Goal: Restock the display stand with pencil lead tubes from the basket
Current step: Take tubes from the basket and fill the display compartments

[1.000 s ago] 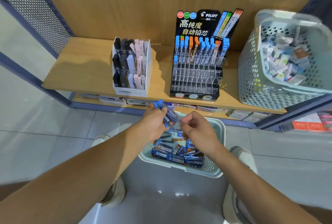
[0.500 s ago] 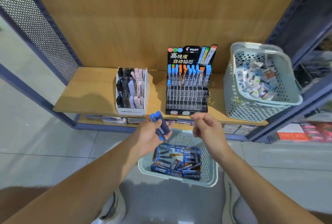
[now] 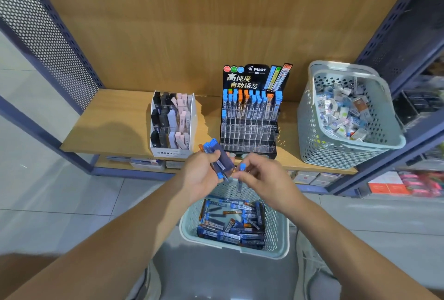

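Tubes fill our left hand (image 3: 200,175): its fingers curl round a bundle of pencil lead tubes (image 3: 219,159), blue caps pointing far and left. Our right hand (image 3: 263,177) pinches a single tube (image 3: 239,184) near its blue cap, hanging upright just beside the bundle. Both hands hover over the near basket (image 3: 282,234), which holds more loose tubes. On the wooden shelf (image 3: 108,126) beyond, the display stand (image 3: 249,129), only its far rows filled, sits between a white eraser box (image 3: 171,151) on the left and a larger basket (image 3: 312,136) on the right.
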